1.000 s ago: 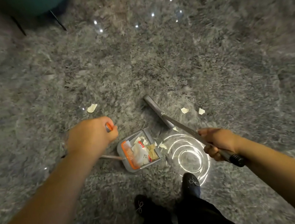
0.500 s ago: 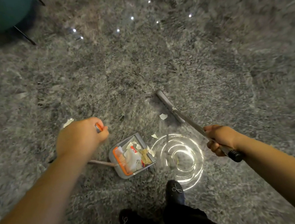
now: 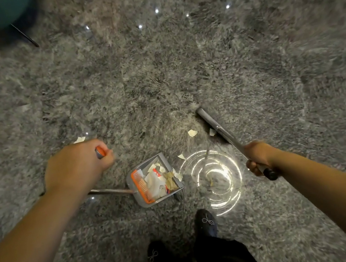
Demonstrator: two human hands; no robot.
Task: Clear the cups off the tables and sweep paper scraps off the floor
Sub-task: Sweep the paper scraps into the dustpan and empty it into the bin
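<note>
- Fingers (image 3: 252, 166) of the right hand (image 3: 260, 157) are curled tight round the broom handle (image 3: 233, 139), near its black upper end, which sticks out below the fist.
- From that grip the handle slants up and to the left, down to the broom head (image 3: 205, 115) on the grey floor (image 3: 156, 65).
- Left hand (image 3: 77, 165) is closed in a fist round the orange-tipped top of the dustpan handle (image 3: 100, 151); the lower stretch of that handle comes out from under the forearm and runs right to the pan.
- Dustpan (image 3: 155, 179) sits on the floor between the two hands, grey with an orange comb along its back edge, and holds a heap of paper scraps (image 3: 157, 179).
- Loose scraps lie on the floor well clear of both fists: one scrap (image 3: 191, 132) and a smaller one (image 3: 212, 132) just beside the broom head, another (image 3: 181, 157) near the open mouth of the pan.
- One more scrap (image 3: 79, 139) shows at the top edge of the left hand; whether they touch cannot be told.
- Two dark shoes (image 3: 206, 222) stand below the pan.
</note>
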